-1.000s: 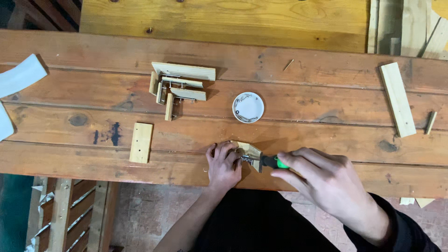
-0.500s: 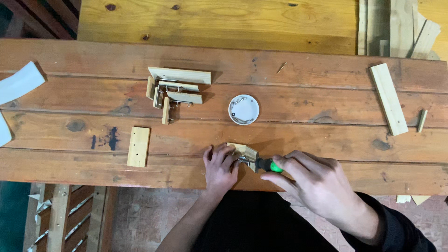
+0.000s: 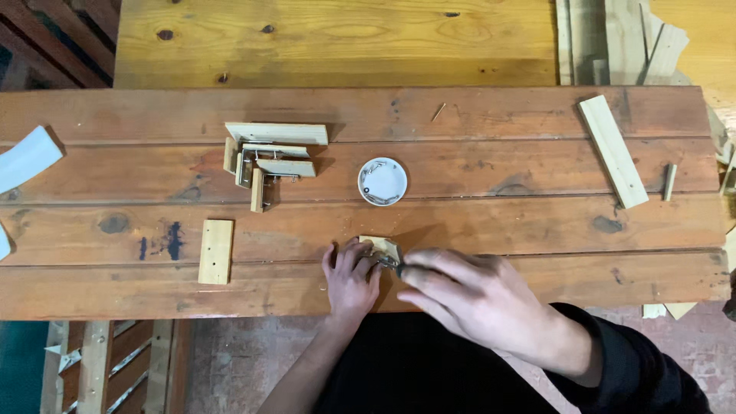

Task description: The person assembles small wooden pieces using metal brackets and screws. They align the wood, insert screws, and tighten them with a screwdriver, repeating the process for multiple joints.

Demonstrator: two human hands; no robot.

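My left hand (image 3: 349, 277) presses down on a small pale wooden block (image 3: 381, 247) near the front edge of the brown plank table (image 3: 491, 222). My right hand (image 3: 469, 295) grips a screwdriver whose metal tip (image 3: 389, 264) meets the block; the hand covers its handle. A small white round dish (image 3: 382, 181) with metal bits in it sits just beyond the block.
A cluster of pale wood pieces with metal fittings (image 3: 270, 157) lies at the back left. A flat wooden piece with holes (image 3: 215, 251) lies left of my hands. A long wooden strip (image 3: 612, 150) and a short dowel (image 3: 669, 182) lie at the right. White curved pieces (image 3: 27, 157) lie at far left.
My right hand has closed further over the screwdriver, so its green handle no longer shows. Both hands stay at the small block. The view has shifted slightly.
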